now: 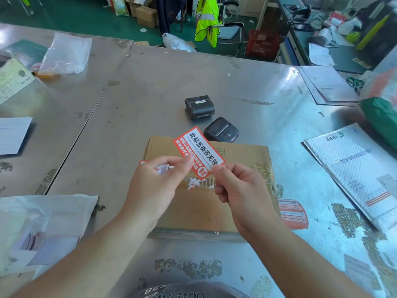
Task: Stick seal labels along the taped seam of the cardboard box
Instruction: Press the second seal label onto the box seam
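Observation:
A flat cardboard box (240, 160) lies on the metal table in front of me, its taped seam running across the middle, partly behind my hands. Above it I hold a red and white seal label (198, 152) with black characters, tilted. My left hand (153, 186) pinches the label's lower left edge and also holds a scrap of red and white backing near its fingers. My right hand (238, 190) pinches the label's lower right corner. Torn label remnants (194, 182) show on the seam between my hands.
Two small black portable printers (199, 106) (221, 130) stand just beyond the box. A red label sheet (293, 214) lies right of the box, and a bubble mailer (354, 168) further right. Plastic bags (43, 222) lie at left, papers around the table edges.

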